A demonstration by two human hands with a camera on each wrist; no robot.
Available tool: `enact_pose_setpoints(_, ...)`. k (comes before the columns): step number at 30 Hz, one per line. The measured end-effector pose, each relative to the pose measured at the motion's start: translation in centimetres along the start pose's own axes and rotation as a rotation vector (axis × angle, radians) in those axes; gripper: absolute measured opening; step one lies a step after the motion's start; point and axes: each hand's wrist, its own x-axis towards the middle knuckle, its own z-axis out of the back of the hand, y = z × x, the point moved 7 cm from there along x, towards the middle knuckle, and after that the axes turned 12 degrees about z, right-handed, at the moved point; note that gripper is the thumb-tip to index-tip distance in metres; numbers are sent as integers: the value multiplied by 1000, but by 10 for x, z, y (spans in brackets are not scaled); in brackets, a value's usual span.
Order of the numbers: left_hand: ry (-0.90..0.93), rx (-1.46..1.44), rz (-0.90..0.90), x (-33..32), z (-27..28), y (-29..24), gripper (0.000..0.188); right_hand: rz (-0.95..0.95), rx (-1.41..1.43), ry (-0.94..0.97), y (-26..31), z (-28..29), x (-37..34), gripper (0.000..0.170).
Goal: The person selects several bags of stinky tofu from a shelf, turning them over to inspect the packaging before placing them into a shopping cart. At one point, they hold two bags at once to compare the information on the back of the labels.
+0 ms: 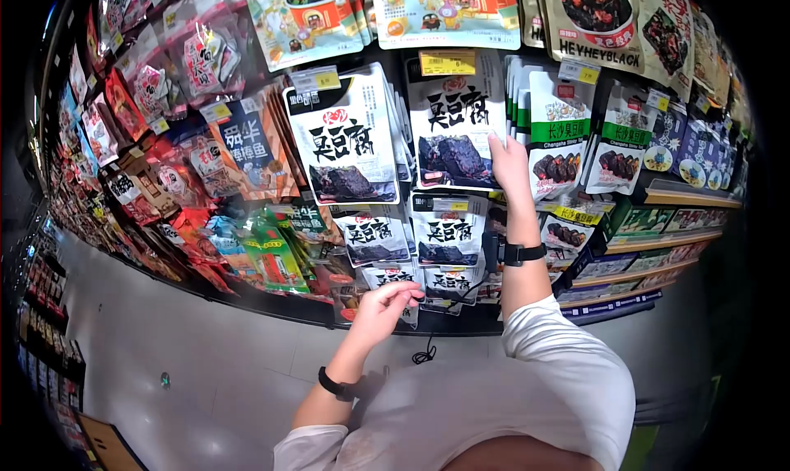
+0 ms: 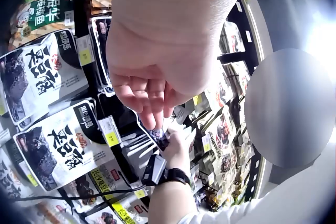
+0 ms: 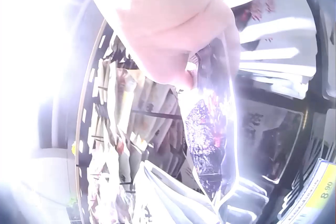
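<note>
In the head view the right hand (image 1: 511,168) grips the right edge of a black-and-white pouch (image 1: 457,133) at the front of a hanging row. The right wrist view shows that hand (image 3: 178,40) with thumb and fingers around the edge of the shiny pouch (image 3: 207,145). Lower and to the left, the left hand (image 1: 383,310) is in front of the lower pouches (image 1: 448,283), its fingers loosely bent and holding nothing. In the left wrist view the left hand (image 2: 155,71) hangs with bent fingers, nothing in its palm.
A matching pouch (image 1: 346,142) hangs left of the gripped one; green-banded pouches (image 1: 557,133) hang to the right. Yellow price tags (image 1: 447,62) stick out from the hooks. Below are a shelf edge (image 1: 461,333), grey floor (image 1: 239,364) and a black cable (image 1: 424,354).
</note>
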Motion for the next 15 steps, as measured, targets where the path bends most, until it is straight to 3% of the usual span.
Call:
enact_pose_setpoints(2,46,15,-24,-1,-1,13,21,-57,231,32,4,8,-13,34)
enact_pose_setpoints(8,72,52,0,-31,1,23,21,-243,548,61,34,41,-62,31)
enact_pose_setpoints(12,113,-138,47,-47,12,45,27,-243,753,99,64,62,-100,29)
enact_pose_setpoints(15,-63,36,-92,-71,25,46,33,-327,675,87,82,80,-137,29)
